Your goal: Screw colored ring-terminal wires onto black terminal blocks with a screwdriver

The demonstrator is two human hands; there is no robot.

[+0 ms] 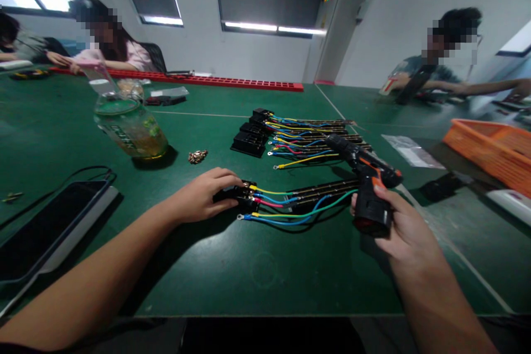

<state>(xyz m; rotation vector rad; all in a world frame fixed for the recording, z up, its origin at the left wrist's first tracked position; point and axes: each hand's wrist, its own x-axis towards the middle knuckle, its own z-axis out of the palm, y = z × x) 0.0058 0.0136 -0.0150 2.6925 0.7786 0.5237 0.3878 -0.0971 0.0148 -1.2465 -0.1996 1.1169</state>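
Observation:
My left hand has its fingers closed round a small black connector block near the middle of the green table. Yellow, blue and red wires run right from the block to dark strips. Loose ring terminals on a green-yellow and a blue wire lie just in front of it. In my right hand is a black and orange power screwdriver, its nose pointing up and left over the wires. Behind, several similar black blocks with wires lie in a row.
A pile of small screws lies left of the blocks. Farther left are a drink jar and a phone with a cable. An orange basket stands right. Persons sit across the table, beyond a red rail.

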